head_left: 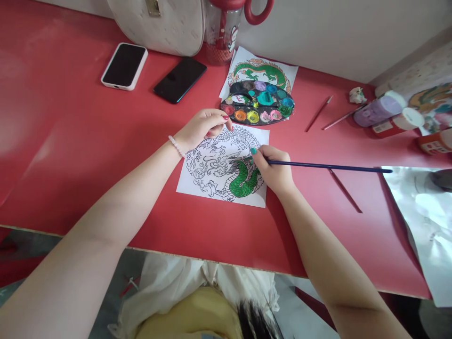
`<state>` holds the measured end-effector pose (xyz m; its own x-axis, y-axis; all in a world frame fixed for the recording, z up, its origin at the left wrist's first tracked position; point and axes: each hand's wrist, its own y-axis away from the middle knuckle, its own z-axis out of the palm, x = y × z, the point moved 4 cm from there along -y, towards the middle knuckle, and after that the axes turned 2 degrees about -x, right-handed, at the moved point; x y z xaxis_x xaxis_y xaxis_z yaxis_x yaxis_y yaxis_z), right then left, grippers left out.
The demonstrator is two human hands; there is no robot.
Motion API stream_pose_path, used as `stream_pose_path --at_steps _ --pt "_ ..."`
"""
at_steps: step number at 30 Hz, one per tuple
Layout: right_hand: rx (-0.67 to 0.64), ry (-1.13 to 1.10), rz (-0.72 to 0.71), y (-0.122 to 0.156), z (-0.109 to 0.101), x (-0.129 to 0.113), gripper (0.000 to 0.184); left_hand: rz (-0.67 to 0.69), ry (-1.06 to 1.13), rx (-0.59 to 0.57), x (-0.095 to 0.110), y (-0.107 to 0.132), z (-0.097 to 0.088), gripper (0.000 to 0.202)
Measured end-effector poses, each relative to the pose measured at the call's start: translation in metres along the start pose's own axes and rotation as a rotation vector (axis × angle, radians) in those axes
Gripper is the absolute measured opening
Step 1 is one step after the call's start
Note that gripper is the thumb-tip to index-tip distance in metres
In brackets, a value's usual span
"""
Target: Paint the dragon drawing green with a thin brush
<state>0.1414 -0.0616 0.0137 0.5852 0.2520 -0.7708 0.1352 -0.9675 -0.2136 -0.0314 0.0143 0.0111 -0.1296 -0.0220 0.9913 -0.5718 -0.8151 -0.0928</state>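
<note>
A long blue-handled paintbrush (328,166) is gripped in the closed right hand (273,169), its tip on the white dragon-outline sheet (222,165) lying on the red counter (88,141). The sheet's top edge is pressed down by the loosely curled left hand (201,128).

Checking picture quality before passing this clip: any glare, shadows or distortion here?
Head view: dragon sheet sharp and evenly lit; pale glare washes the red table at left and the silvery sheet at right; the paintbrush in the right hand casts a thin shadow; forearms bulge toward the lower edge, wide-lens stretch.
</note>
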Motion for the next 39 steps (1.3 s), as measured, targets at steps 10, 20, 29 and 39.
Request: stream_pose_path --at_steps 10,20,29,39 --pt "0.002 0.031 -0.022 -0.0002 -0.0001 -0.0018 0.035 -0.020 0.011 -0.003 0.0014 0.0002 0.0007 0.025" --pt "0.007 0.055 -0.012 0.0004 0.0000 -0.0020 0.036 -0.006 0.013 -0.005 0.0016 0.0007 0.0012 0.027" --pt "-0.002 0.058 -0.020 0.0003 0.0009 -0.0017 0.038 -0.002 0.008 -0.021 0.0002 -0.0007 0.0008 0.026" --pt "-0.002 0.057 -0.024 0.0009 0.0003 -0.0037 0.040 -0.015 0.013 -0.015 -0.0017 -0.0004 -0.0006 0.026"
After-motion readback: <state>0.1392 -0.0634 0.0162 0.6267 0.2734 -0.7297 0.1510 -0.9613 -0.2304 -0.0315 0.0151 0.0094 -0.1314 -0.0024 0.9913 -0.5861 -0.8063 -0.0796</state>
